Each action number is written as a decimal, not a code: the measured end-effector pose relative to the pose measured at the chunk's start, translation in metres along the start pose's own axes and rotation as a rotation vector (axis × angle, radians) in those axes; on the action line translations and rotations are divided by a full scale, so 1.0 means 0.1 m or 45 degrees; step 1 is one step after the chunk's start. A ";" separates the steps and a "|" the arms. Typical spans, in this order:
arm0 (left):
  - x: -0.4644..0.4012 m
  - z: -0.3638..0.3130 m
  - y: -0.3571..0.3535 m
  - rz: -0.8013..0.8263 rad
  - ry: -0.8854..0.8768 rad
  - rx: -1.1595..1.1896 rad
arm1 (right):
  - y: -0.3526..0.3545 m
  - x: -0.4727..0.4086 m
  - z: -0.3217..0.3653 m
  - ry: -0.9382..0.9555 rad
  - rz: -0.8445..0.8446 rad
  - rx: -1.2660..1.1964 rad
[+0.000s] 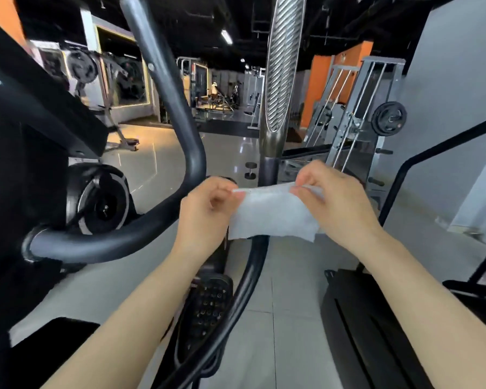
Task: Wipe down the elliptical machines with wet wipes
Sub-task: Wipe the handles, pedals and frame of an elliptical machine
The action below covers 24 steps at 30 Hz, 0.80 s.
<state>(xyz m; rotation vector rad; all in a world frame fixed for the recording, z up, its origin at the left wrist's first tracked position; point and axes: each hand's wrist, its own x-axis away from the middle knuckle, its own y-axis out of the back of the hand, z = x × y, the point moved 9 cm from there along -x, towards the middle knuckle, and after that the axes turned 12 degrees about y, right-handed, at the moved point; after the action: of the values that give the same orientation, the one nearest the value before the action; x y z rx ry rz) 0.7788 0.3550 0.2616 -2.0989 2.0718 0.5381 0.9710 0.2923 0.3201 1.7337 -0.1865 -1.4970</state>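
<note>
A white wet wipe [272,213] hangs spread between both hands at the middle of the view. My left hand [205,211] pinches its upper left corner, and my right hand [334,200] pinches its upper right corner. The elliptical machine fills the left side: a curved black handlebar [169,108] sweeps from the top down to a joint at the left. Its flywheel housing [101,200] sits behind that bar. A studded foot pedal [208,313] lies below my left forearm. A ribbed silver grip [282,66] rises just behind the wipe.
A second black machine [371,327] stands at the lower right with a black rail [421,161] above it. A weight rack with a plate [389,119] is at the back right. Two small dumbbells [250,169] lie on the glossy tiled floor.
</note>
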 end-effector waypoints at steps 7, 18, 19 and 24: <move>-0.56 -0.11 -0.11 -0.317 -0.010 -0.002 | -0.39 -0.12 0.13 1.221 -0.353 0.768; -0.57 -0.25 -0.01 -0.312 -0.200 -0.090 | -1.00 -0.08 0.23 1.536 0.095 0.786; -0.57 -0.27 0.01 -0.310 -0.205 -0.092 | -0.98 -0.10 0.20 1.576 0.066 0.835; -0.56 -0.33 0.00 -0.258 -0.220 -0.108 | -0.53 -0.29 0.03 1.771 -0.080 0.821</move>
<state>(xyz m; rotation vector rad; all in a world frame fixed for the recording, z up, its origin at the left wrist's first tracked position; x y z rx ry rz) 0.7847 0.3955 0.3116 -2.1892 1.7496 0.7579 0.9395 0.3426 0.3072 2.8895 0.1473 0.0445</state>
